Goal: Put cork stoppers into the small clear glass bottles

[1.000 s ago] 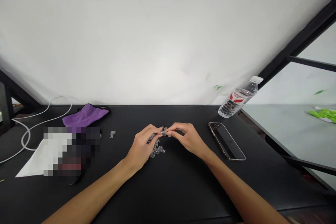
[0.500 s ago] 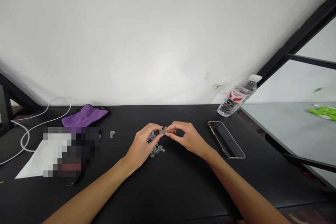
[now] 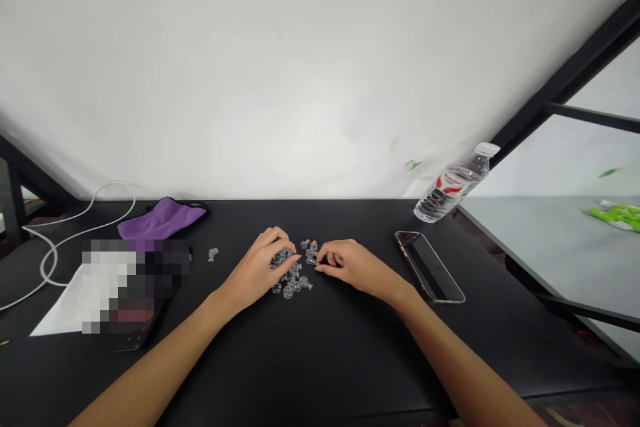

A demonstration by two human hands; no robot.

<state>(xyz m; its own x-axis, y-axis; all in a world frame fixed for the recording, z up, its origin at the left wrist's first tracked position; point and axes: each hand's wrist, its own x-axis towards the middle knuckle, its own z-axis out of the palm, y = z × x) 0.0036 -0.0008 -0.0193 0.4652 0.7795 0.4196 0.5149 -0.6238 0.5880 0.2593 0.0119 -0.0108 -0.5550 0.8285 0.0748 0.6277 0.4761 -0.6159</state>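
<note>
My left hand (image 3: 261, 260) arches over the left side of a pile of tiny clear glass bottles (image 3: 289, 291). Its thumb and fingers are apart, and the curled fingertips are partly hidden among the glass. Across from it, my right hand (image 3: 353, 265) pinches a tiny glass bottle (image 3: 311, 260) between thumb and fingertips, close to the table. Just behind that one lie small bottles with brown cork-like ends (image 3: 313, 246). One more tiny glass bottle (image 3: 213, 254) lies by itself to the left of the pile.
A phone (image 3: 431, 267) lies right of my right hand, with a water bottle (image 3: 447, 188) leaning behind it. On the left are a purple cloth (image 3: 163, 219), a white cable (image 3: 50, 260), white paper (image 3: 63, 310) and a blurred-out dark item. A white wall (image 3: 310, 80) rises behind the black table (image 3: 310, 360).
My hands were together at one small bottle and have parted. The left moved left and down to the pile, its fingers opening. The right stays pinched on the bottle, slightly lower.
</note>
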